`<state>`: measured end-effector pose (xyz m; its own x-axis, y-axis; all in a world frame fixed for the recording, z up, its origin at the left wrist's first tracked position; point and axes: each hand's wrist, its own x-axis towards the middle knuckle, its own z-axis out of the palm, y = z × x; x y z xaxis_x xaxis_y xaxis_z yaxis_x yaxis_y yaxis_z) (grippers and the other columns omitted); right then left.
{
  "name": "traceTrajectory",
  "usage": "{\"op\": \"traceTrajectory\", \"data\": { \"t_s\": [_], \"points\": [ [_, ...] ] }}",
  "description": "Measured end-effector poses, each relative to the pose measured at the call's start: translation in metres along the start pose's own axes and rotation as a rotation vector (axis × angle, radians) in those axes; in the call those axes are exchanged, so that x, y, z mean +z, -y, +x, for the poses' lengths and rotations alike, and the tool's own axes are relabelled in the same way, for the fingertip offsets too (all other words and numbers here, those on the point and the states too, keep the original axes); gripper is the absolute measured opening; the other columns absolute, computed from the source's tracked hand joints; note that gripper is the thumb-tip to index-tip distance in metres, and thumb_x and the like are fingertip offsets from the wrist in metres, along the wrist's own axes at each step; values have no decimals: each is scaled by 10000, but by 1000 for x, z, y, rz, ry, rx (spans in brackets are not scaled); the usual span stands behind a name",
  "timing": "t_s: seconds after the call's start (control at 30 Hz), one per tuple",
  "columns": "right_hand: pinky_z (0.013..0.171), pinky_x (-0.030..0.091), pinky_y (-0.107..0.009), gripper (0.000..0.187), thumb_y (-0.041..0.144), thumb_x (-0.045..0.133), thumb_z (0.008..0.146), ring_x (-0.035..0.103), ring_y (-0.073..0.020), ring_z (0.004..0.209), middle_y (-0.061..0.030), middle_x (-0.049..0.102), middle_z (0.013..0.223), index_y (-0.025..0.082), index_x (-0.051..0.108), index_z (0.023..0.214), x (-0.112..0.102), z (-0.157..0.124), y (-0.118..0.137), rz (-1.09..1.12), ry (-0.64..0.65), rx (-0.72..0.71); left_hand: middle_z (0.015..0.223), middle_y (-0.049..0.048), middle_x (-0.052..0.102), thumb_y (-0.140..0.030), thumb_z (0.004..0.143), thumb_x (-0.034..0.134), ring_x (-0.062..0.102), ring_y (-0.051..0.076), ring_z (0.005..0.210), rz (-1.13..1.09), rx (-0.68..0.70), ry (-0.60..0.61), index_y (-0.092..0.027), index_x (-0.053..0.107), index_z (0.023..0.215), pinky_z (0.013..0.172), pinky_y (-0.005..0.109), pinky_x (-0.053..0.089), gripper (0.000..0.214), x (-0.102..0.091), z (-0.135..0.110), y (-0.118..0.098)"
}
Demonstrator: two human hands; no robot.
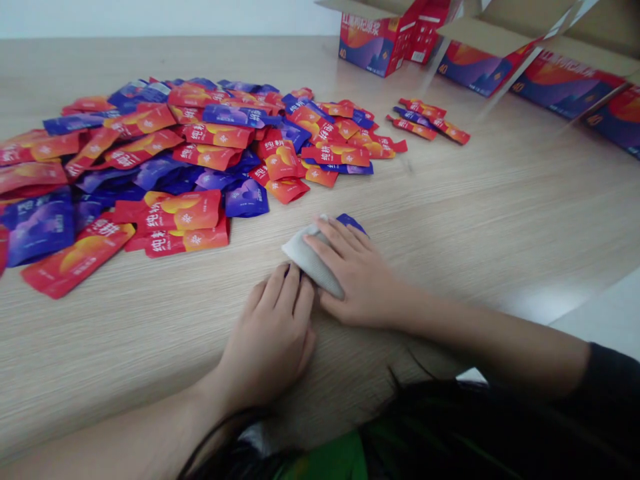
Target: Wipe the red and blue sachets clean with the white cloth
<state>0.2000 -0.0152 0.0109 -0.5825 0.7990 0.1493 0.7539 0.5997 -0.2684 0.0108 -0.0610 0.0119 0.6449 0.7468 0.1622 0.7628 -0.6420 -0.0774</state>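
Note:
My right hand (357, 277) presses a folded grey-white cloth (313, 257) down onto a blue pouch (353, 222), whose end sticks out beyond my fingers. Most of that pouch is hidden under the cloth and the hand. My left hand (275, 327) lies close beside it on the table, fingers curled down over the pouch's near end, where only a dark blue sliver shows. Ahead and to the left spreads a large heap of red-orange and blue pouches (215, 157), and the nearest red pouches (185, 212) of it lie beyond my left hand.
Several slim red and blue sachets (425, 123) lie apart, right of the heap. Printed red and blue cartons (370, 43) with raised flaps line the back right. The wooden table (475, 220) carries everything; dark hair (450, 427) blocks the lower edge.

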Motion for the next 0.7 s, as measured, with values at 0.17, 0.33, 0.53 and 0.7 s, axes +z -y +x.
{"op": "traceTrajectory", "data": {
  "t_s": [0.17, 0.33, 0.53, 0.7],
  "points": [
    [1162, 178, -560, 767, 375, 556, 836, 158, -393, 1465, -237, 173, 1598, 53, 324, 1492, 0, 3, -11, -56, -56, 198, 1340, 282, 560, -213, 824, 451, 547, 402, 1221, 7, 7, -25, 35, 557, 1290, 918, 508, 522, 538, 3, -1, 0],
    [1185, 145, -526, 742, 425, 539, 852, 142, -348, 1478, -199, 210, 1601, 86, 355, 1486, 7, 1, 3, -11, -15, -43, 1239, 266, 624, -218, 811, 475, 562, 404, 1192, -5, 2, -13, -9, 646, 1162, 915, 506, 522, 442, 1, 0, 1],
    [1173, 189, -531, 759, 405, 545, 844, 229, -372, 1448, -213, 258, 1581, 53, 347, 1487, -2, 6, -19, -66, -36, 143, 1341, 290, 556, -215, 814, 470, 550, 403, 1218, 17, -1, -17, 26, 571, 1277, 923, 518, 519, 532, 3, -1, 0],
    [1182, 158, -526, 746, 411, 539, 840, 209, -378, 1450, -231, 297, 1558, 21, 386, 1458, 3, 6, -8, -73, -36, -13, 1292, 276, 596, -222, 814, 462, 565, 403, 1195, 20, -3, -16, 7, 614, 1224, 909, 512, 524, 494, 3, 1, 0]
  ]
}}
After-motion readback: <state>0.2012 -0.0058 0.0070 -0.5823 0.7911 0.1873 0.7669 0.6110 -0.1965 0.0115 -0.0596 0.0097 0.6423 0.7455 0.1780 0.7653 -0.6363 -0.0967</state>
